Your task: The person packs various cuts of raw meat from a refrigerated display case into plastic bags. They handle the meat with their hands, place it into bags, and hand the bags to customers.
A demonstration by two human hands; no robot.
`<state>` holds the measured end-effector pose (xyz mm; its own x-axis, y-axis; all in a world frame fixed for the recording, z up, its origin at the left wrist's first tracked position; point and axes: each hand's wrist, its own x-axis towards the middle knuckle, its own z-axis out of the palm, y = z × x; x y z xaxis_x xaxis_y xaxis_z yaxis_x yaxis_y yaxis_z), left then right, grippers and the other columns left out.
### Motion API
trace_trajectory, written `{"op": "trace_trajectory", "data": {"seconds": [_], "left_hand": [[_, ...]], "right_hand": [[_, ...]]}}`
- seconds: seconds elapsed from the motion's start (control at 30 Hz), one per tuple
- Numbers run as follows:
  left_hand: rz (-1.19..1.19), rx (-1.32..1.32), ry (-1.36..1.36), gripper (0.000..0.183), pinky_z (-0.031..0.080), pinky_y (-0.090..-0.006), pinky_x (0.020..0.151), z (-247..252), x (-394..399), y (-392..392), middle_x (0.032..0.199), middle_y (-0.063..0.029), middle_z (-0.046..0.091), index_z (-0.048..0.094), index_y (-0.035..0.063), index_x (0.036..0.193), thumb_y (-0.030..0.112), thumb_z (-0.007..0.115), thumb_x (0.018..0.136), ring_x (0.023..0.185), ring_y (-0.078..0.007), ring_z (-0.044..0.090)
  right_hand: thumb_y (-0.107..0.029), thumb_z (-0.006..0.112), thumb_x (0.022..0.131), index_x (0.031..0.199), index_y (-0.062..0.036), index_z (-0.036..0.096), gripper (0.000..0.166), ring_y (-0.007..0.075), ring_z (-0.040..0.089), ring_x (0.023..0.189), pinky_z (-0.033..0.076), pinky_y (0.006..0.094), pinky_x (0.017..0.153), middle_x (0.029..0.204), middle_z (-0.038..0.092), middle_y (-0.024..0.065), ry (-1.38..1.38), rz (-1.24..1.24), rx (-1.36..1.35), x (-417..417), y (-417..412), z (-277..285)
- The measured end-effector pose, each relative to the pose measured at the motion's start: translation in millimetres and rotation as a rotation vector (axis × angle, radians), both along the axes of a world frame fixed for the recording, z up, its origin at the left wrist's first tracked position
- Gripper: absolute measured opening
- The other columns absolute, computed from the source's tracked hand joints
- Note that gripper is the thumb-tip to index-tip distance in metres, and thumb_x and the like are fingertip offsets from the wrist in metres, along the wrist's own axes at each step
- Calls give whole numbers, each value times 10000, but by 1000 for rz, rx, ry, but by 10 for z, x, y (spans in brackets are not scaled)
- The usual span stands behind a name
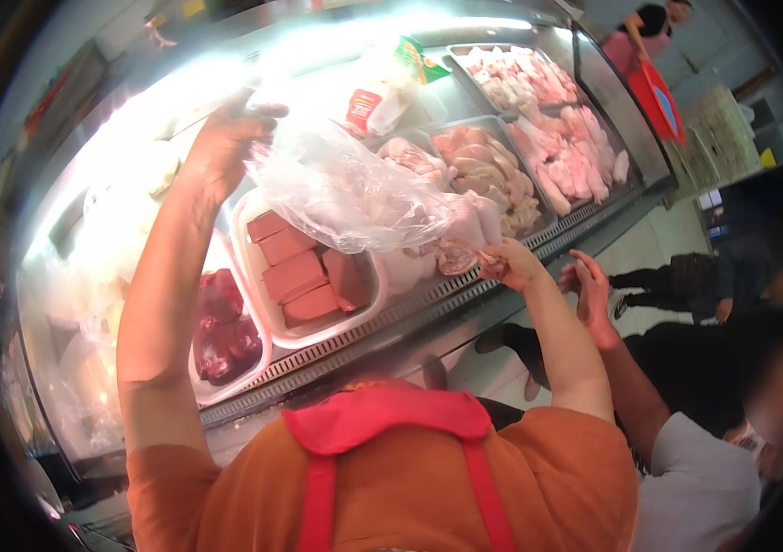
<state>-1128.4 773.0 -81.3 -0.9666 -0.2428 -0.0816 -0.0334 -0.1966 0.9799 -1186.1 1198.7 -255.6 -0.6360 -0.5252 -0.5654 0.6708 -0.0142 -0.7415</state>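
A thin clear plastic bag [364,200] stretches between my two hands over the display case. My left hand [222,148], partly washed out by glare, grips its upper left edge. Raw poultry [475,221], pale and skin-on, pokes out at the bag's right end. My right hand [519,265] is closed on the lower end of that meat, close to the front rail. Below the bag, a white tub [376,303] holds reddish-brown blocks [295,276], perhaps set blood. Left of it, dark red organ meat [226,331] lies in another white tub [264,359].
Trays of raw poultry pieces [491,165] and pale pink feet or wing parts [574,155] stand to the right. A slotted vent rail [432,300] edges the case. Another person's hand [591,290] is raised beside my right forearm. Further people stand at right.
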Motion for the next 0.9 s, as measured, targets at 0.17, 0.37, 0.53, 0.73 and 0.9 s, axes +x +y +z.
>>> {"op": "trace_trajectory", "data": {"seconds": [0.17,0.37,0.53,0.73,0.9], "left_hand": [[-7,8,-36,776,457,-239,649,22,178,-42,1124,-172,532,202,34,1410,-66,525,712,742,-120,519],[-61,-23,-74,777,440,-225,616,-26,264,4,1131,-170,526,198,40,1408,-65,520,708,713,-107,506],[-101,-44,-37,820,430,-243,649,-4,251,164,1126,-168,543,157,18,1422,-45,512,685,724,-126,503],[-182,-84,-74,808,429,-217,617,10,199,350,1130,-166,512,190,54,1419,-57,528,694,691,-93,478],[-264,-60,-69,836,432,-230,628,-47,101,511,1114,-167,534,163,33,1425,-58,511,671,708,-116,497]], "right_hand": [[-133,604,800,846,-32,572,116,53,426,457,523,310,637,666,558,16,-37,-146,-210,126,-64,171],[-170,578,838,945,-7,542,198,39,414,475,524,293,657,718,551,12,-71,-202,-453,162,-75,333],[-163,578,826,947,-38,542,178,47,416,456,527,308,645,694,559,0,0,-242,-528,169,-41,372],[-162,583,821,922,-37,549,165,92,490,494,497,279,586,659,553,-6,63,-415,-330,87,34,529],[-140,571,829,916,-31,549,141,80,450,458,483,282,570,655,546,-2,17,-521,-356,71,30,636]]}}
